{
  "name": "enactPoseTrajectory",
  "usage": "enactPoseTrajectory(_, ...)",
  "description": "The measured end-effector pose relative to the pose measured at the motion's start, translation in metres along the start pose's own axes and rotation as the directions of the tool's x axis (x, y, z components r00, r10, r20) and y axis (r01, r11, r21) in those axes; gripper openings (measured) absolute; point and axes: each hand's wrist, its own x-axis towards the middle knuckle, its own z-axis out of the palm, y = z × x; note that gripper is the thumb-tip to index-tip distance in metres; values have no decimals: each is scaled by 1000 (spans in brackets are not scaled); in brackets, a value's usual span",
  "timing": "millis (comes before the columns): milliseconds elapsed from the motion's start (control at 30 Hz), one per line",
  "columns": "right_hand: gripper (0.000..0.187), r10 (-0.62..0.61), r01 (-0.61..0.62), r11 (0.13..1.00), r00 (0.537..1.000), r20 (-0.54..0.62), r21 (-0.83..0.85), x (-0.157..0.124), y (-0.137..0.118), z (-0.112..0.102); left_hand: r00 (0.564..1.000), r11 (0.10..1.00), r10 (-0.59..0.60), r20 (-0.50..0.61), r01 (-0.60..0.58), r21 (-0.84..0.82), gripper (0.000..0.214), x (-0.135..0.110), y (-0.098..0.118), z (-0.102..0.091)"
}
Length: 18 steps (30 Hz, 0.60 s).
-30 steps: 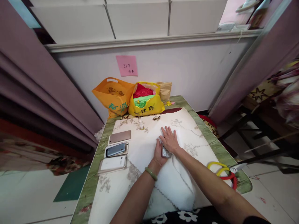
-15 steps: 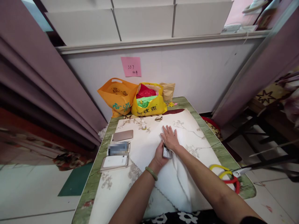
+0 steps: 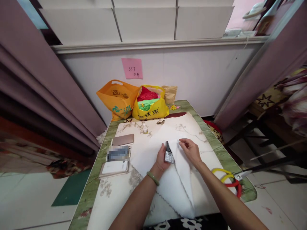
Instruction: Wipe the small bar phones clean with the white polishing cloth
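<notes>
My left hand (image 3: 162, 158) is closed round a small silver keypad phone (image 3: 169, 156), its keys facing up. A white cloth (image 3: 176, 188) with a scalloped edge lies under the phone, and a folded flap of it overlaps the phone's upper right side. Just right of the phone, my right hand (image 3: 190, 150) has thumb and fingertips pinched together on that flap of the cloth. A green bangle (image 3: 153, 178) circles my left wrist.
Several phones, including a rose-gold phone (image 3: 123, 139) and a white phone (image 3: 116, 166), lie at left. Scissors (image 3: 230, 179) with yellow and red handles rest at right. An orange bag (image 3: 117, 99), a yellow bag (image 3: 153, 110) and a small bottle (image 3: 145, 129) stand farther back.
My right hand has moved from lying spread over the phone's top to the right, its fingers now drawn together at the cloth. More of the phone shows in my left hand.
</notes>
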Motion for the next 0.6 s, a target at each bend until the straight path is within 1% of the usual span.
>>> enactPoseTrajectory(100, 30, -7, 10, 999, 997, 78, -33, -6, 4, 13, 1000, 1000, -9, 13, 9, 18, 42, 0, 0, -1)
enactPoseTrajectory(233, 24, -75, 87, 991, 991, 109, -103, -9, 0, 28, 999, 999, 19, -28, -18, 39, 40, -3, 0, 0)
enactPoseTrajectory(333, 19, -118, 137, 982, 983, 141, -128, -21, -8, 27, 999, 1000, -3, -37, 4, 29, 40, -5, 0, 1)
enactPoseTrajectory(400, 18, -160, 186, 976, 967, 199, -117, -33, -14, 23, 999, 999, -44, -24, 45, 24, 43, -7, 1, 1)
enactPoseTrajectory(467, 18, -184, 214, 972, 950, 254, -95, -44, -18, 20, 998, 998, -62, -21, 62, 28, 43, -8, 2, 0)
enactPoseTrajectory(533, 17, -169, 196, 977, 950, 261, -82, -47, -21, 21, 998, 997, -65, -22, 66, 36, 41, -8, 2, 0)
enactPoseTrajectory(600, 17, -124, 147, 985, 968, 219, -91, -39, -21, 26, 997, 996, -80, -13, 80, 37, 42, -7, 2, 0)
